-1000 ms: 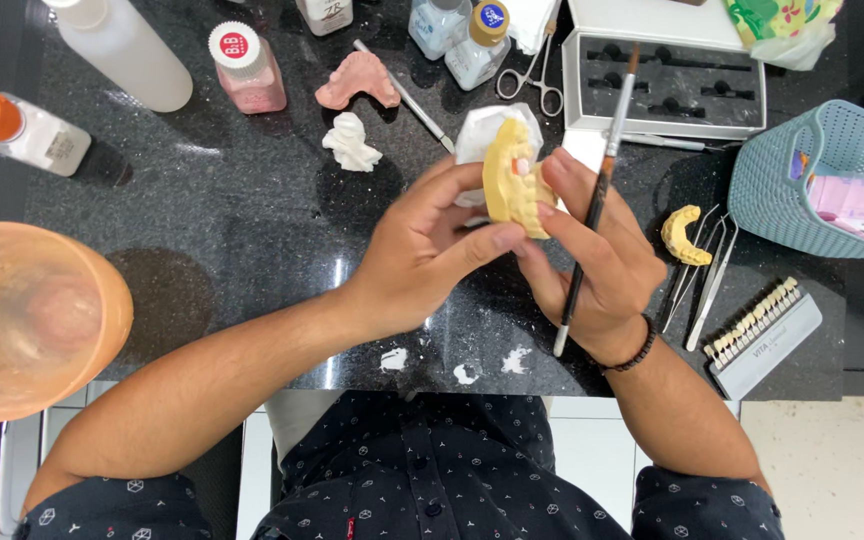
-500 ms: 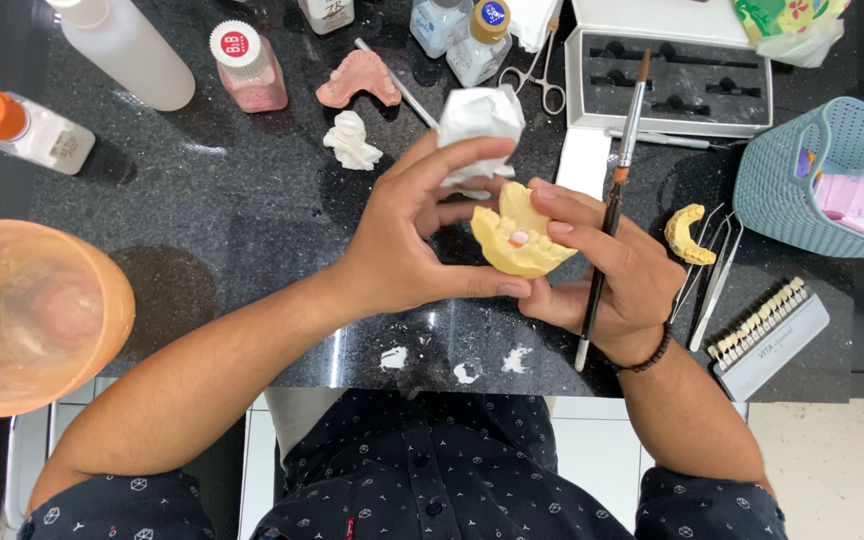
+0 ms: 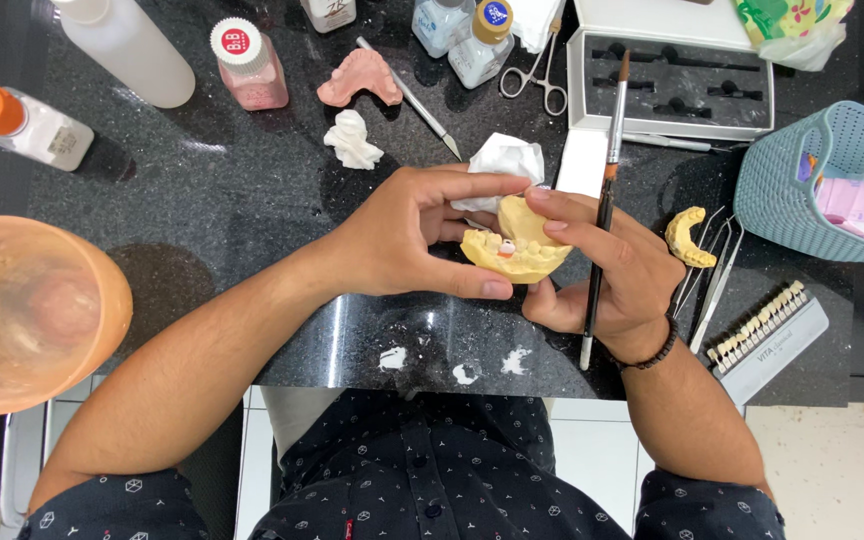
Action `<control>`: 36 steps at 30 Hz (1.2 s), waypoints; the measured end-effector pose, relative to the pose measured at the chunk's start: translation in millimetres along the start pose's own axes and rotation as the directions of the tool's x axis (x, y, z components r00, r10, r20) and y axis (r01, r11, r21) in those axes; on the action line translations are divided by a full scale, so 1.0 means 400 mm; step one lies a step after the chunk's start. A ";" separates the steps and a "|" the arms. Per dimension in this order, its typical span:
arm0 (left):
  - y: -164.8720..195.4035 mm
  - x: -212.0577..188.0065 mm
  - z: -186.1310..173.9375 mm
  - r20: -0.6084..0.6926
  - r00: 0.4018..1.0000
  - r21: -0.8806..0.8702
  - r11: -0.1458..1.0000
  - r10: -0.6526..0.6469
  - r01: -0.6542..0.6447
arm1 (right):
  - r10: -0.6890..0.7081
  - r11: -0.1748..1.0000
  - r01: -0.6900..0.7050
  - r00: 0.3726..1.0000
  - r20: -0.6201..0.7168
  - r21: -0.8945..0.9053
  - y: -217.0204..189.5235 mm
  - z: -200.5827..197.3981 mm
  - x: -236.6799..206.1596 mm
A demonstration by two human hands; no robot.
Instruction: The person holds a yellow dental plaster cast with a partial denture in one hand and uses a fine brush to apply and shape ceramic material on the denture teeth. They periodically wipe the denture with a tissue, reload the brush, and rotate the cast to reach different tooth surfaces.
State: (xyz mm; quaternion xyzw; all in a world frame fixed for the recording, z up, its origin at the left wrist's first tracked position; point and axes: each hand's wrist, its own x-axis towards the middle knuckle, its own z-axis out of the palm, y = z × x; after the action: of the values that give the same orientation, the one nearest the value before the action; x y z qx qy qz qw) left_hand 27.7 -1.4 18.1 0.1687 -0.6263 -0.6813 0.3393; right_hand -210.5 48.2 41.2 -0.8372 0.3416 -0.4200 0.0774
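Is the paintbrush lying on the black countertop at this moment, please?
No, the paintbrush is held upright-ish in the right hand, which also steadies the yellow dental model.

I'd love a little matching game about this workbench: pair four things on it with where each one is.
Things:
1. yellow dental cast
2. long brush
3. pink denture base
4. teal basket

Places:
A. at the right edge of the dark counter
B. held between both hands
C. lying on the counter near the top, beside a pink-filled bottle
D. tucked in the right hand, running up and down

Pairs: 1-B, 2-D, 3-C, 4-A. The left hand grips the cast from its side.
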 end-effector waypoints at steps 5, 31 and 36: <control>0.006 -0.001 -0.001 -0.030 0.998 0.007 0.999 0.049 -0.049 | -0.030 0.999 0.030 0.999 0.021 -0.011 0.005 0.000 -0.004; -0.037 0.007 -0.126 -0.647 0.571 0.273 0.853 0.504 -0.444 | 0.630 0.028 -0.552 0.657 0.413 0.834 0.136 0.137 -0.072; -0.049 0.010 -0.133 -0.645 0.562 0.282 0.844 0.519 -0.456 | 0.634 0.250 -0.611 0.690 0.350 0.751 0.137 0.149 -0.052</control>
State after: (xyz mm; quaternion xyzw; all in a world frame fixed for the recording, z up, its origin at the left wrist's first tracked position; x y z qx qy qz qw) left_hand 54.9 -43.7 -8.6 0.2476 -0.4993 -0.4180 0.7174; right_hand -201.8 10.6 -33.1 -0.4858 0.4035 -0.4719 0.6152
